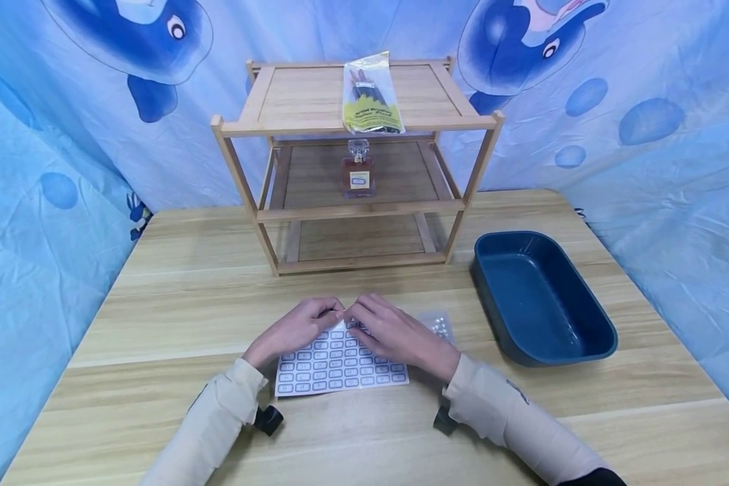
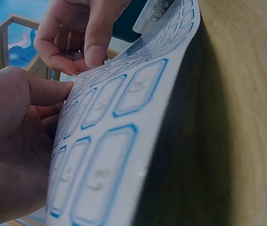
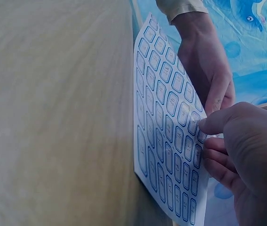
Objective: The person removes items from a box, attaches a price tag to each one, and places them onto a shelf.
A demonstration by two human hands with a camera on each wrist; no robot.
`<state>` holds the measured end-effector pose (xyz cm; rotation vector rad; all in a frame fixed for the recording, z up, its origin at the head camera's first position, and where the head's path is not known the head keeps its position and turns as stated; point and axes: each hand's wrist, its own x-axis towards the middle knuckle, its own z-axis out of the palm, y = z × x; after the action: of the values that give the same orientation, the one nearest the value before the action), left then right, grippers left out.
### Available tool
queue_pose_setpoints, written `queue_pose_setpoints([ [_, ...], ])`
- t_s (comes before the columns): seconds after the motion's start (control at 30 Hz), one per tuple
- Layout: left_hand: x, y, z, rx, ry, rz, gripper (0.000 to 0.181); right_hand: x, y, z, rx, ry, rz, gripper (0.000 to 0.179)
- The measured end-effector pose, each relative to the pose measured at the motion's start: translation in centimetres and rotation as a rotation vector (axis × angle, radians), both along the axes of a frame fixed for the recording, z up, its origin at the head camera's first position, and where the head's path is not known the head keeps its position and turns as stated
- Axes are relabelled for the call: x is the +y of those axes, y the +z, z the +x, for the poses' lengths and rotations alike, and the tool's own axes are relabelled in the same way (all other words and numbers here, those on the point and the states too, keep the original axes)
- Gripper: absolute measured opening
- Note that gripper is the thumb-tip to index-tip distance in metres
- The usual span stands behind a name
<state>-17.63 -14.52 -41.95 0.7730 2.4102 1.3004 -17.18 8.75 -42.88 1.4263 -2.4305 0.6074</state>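
Note:
A white sheet of label stickers [image 1: 340, 370], printed with rows of small blue-framed boxes, is held slightly raised off the table. My left hand [image 1: 300, 326] pinches its far edge, with the thumb on the printed face in the left wrist view. Close beside it, my right hand [image 1: 395, 331] also grips the far edge. In the right wrist view the right thumb [image 3: 213, 122] lies on the printed face and the other fingers are behind the sheet. Both hands' fingertips nearly meet; whether a single label is lifted there cannot be made out.
A clear bag of small shiny pieces [image 1: 441, 327] lies beyond the right wrist. To the right stands a dark blue bin [image 1: 531, 304]. At the back, a wooden shelf [image 1: 358, 210] bears a perfume bottle [image 1: 358, 172] and a packet of artist brushes [image 1: 372, 94].

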Motion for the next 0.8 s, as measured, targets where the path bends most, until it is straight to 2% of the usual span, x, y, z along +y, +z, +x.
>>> queue_pose_setpoints([
  [0.3,0.26,-0.25,-0.10,0.010,-0.010,0.004,0.021,-0.06,-0.13,-0.15,0.038,-0.003,0.001,0.012],
  [0.8,0.24,-0.44,0.10,0.008,0.008,-0.009,0.022,-0.04,-0.09,-0.04,0.027,-0.002,0.011,0.009],
])
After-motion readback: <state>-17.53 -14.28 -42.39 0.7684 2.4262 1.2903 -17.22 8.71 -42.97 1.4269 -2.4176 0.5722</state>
